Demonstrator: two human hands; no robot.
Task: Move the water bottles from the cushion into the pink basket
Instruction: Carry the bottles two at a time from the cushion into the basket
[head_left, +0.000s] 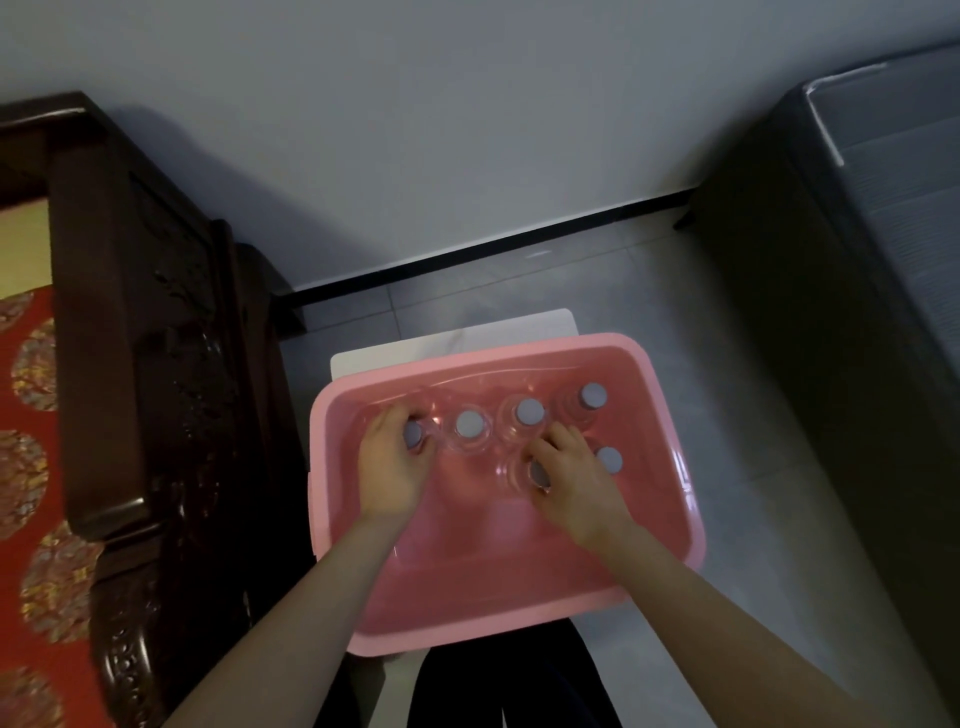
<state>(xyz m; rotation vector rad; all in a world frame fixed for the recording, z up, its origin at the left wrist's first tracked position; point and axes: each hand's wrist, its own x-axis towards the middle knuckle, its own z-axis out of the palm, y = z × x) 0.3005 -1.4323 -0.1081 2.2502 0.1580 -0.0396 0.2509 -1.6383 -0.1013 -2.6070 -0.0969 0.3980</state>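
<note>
Water bottles (470, 424) stood upright in the pink basket (670, 374) at the centre of the frame, four in a back row and two in front, grey caps up. The left hand (389, 462) curled round the left-end bottle (413, 434). The right hand (571, 478) closed over the top of the front bottle (537, 474). Neither bottle was released yet. The risk, as I judged it, was that a hand pulled out carelessly could topple a close-packed neighbour. The basket also overhung the white stand (467, 332) beneath, so weight on its near rim might tip it. The red cushion (31, 415) lay at the left edge, with no bottle on the part shown.
</note>
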